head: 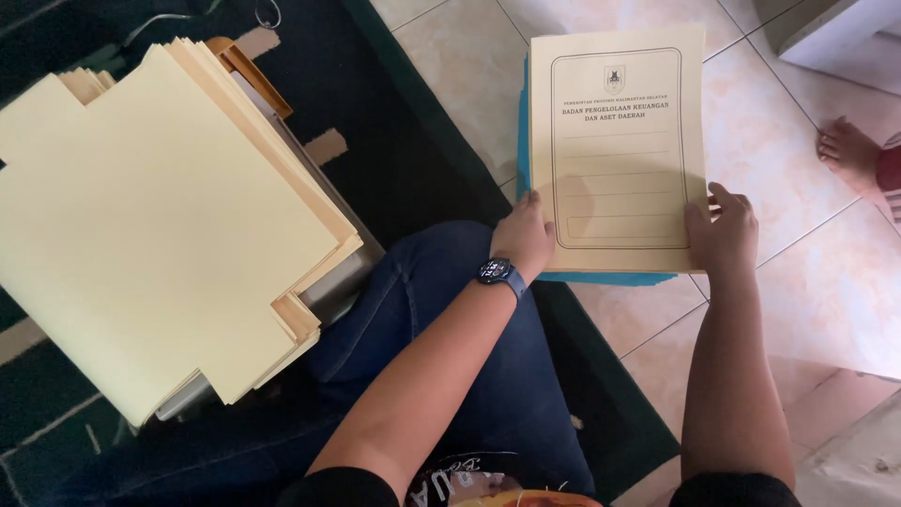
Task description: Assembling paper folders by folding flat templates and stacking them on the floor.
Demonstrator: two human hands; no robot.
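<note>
On the tiled floor (807, 282), both hands grip a folder.
Left hand (522, 239) and right hand (723, 230) have fingers closed on the lower corners of the cream folder (615, 150), atop a blue stack (601, 278); it looks light, thin and floppy, best held by both edges.

Blue sheets (601, 278) mostly hidden beneath cream folder (618, 150) | grey box (349, 272) largely covered by paper stack (160, 225) | another person's foot (849, 150) cut by right edge
</note>
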